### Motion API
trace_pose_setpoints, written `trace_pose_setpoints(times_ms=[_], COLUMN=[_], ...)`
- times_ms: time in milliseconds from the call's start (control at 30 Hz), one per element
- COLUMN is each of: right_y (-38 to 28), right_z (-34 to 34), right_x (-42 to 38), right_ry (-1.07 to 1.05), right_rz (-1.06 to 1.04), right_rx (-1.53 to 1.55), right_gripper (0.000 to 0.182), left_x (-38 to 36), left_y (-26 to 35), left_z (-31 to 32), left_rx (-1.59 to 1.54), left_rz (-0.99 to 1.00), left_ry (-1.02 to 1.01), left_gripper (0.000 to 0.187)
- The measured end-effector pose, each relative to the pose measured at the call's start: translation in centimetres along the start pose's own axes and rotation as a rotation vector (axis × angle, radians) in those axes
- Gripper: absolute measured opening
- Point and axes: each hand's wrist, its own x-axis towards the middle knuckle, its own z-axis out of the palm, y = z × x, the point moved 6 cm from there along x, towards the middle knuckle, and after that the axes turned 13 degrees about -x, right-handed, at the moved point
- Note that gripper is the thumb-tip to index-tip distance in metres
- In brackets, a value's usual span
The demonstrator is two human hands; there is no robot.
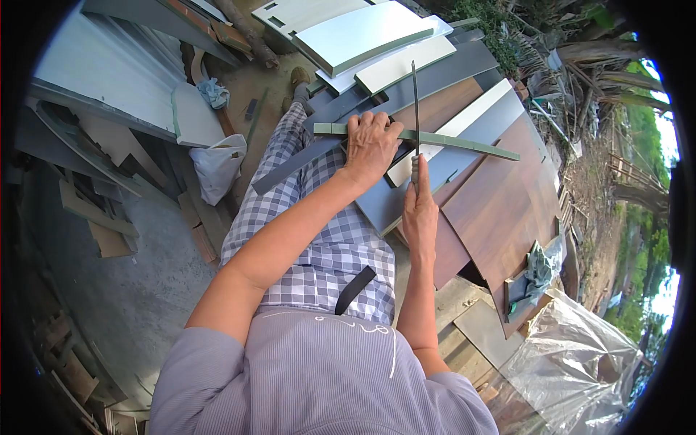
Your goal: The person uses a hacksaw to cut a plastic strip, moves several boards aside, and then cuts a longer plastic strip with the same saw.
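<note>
My left hand [368, 152] is closed over a narrow green strip [464, 143], which lies crosswise above my lap and the stacked boards. Thin cross lines mark the strip along its length. In my right hand [420, 217] is a long, thin-bladed knife [416, 101], gripped by its handle with one finger stretched along it. The blade points away from me and crosses the strip just right of my left hand. Beneath both hands lie grey-blue boards [377, 206] and a pale narrow board [464, 119].
Brown wood-look panels [500, 199] spread to the right, with crumpled plastic [544, 264] on them. White curved boards [362, 36] are piled ahead. Large pale panels [116, 69] and a white bag [219, 168] stand at left. Clear sheeting [573, 355] covers the lower right.
</note>
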Motion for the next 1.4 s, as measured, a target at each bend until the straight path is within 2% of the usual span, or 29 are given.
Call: trace_pose_setpoints(times_ms=[133,200,267,533,633,700,733,800,933,1000,1067,1300,1400], right_y=[1.2,2.7,3.2,2.3,2.2,2.8,2.9,2.2,4.2,4.4,4.4,2.4,1.7], right_z=[0.4,0.8,0.9,-0.1,-0.4,0.2,0.3,-0.4,0.2,0.1,-0.2,-0.4,-0.5], right_x=[-1.6,-3.0,-3.8,-0.5,1.2,1.6,1.2,-0.2,-5.5,-7.6,-7.8,-0.2,1.1], right_ry=[0.037,0.001,0.03,0.072,0.04,-0.076,-0.075,0.114,0.105,0.018,0.026,0.045,0.059], right_rz=[-0.027,0.1,0.089,0.073,0.135,0.235,0.235,0.064,0.068,0.14,0.135,0.091,0.08], right_rx=[0.022,0.075,0.108,0.056,0.044,0.133,0.137,0.026,0.036,-0.029,-0.022,0.01,0.112], right_gripper=[0.057,0.057,0.057,0.056,0.055,0.053,0.053,0.055,0.056,0.057,0.057,0.058,0.056], left_x=[-0.7,-1.7,-2.1,0.2,1.7,2.2,2.2,2.3,2.3,2.3,2.3,2.2,2.3], left_y=[0.7,1.3,2.1,1.4,1.1,1.0,1.1,0.9,0.7,1.0,0.9,1.0,1.1], left_z=[0.5,1.1,1.8,3.1,3.7,4.0,4.2,4.0,4.2,3.8,3.8,3.7,3.5], left_rx=[-0.045,-0.045,-0.048,0.008,0.003,0.024,0.026,0.011,-0.003,-0.032,-0.033,-0.018,-0.021], left_rz=[0.005,0.001,0.011,-0.018,-0.021,-0.013,-0.01,0.004,0.017,0.061,0.06,0.059,0.056], left_ry=[-0.034,-0.076,-0.14,-0.088,-0.082,-0.085,-0.087,-0.072,-0.066,0.013,0.01,0.014,0.016], left_gripper=[0.019,0.022,0.027,0.025,0.021,0.021,0.021,0.021,0.021,0.006,0.007,0.01,0.011])
